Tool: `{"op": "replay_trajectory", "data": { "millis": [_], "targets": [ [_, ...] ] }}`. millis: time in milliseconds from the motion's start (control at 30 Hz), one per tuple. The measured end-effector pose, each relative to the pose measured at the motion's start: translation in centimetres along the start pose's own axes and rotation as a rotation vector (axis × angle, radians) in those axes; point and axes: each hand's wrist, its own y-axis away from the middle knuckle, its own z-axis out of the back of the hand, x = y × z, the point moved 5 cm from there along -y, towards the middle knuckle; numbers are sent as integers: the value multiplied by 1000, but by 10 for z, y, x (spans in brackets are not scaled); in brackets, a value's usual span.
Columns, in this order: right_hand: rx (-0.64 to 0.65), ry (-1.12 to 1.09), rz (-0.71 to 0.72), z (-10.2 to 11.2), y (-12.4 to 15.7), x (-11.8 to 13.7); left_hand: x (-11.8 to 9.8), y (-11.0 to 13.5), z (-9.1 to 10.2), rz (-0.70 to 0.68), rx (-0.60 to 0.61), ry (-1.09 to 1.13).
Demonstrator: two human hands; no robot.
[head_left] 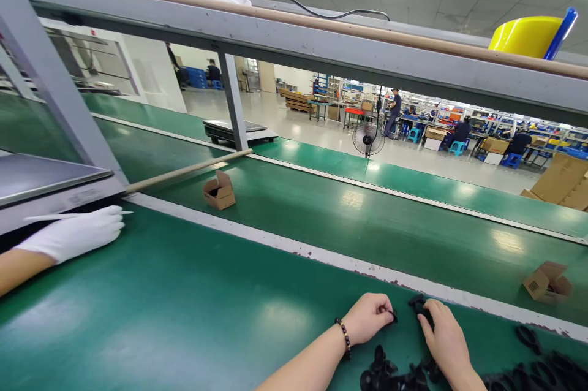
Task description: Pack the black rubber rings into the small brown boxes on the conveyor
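Note:
My left hand (370,318), with a beaded bracelet at the wrist, is closed in a pinch on a small black part (394,316); only its edge shows past the fingertips. Just to the right, my right hand (443,334) has thumb and fingers around another black part (417,303) on the green work surface (206,311). Below and between my hands lies a pile of black parts (390,372). More black ring-shaped parts (542,372) are heaped at the lower right, with a single ring (528,339) apart from them.
A co-worker's white-gloved hand (78,233) holds a thin white stick at left, beside a flat-topped device (50,179). Open cardboard boxes, one left (219,190) and one right (547,284), sit on the belt (367,225) beyond a pale rail. A metal shelf beam (294,35) crosses above.

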Motion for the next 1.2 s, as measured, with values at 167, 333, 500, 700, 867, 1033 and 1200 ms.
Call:
{"op": "replay_trajectory", "data": {
  "millis": [167,333,500,700,867,1033,1200],
  "targets": [
    [13,-45,-9,2,-1,4,2,-1,0,7,5,-14],
    [20,-55,-8,4,-2,7,5,-1,-1,5,2,-7],
    [-16,-59,1,8,-2,9,4,-1,-1,17,12,-21],
    [-71,-72,27,8,-1,8,3,0,-1,24,15,-35],
    [-75,-75,75,7,-1,12,3,-1,0,13,16,-11],
    [-50,-36,92,17,-6,17,4,-1,1,42,29,12],
    [-190,102,5,60,-21,-43,6,-3,2,47,24,32]
  ]
}}
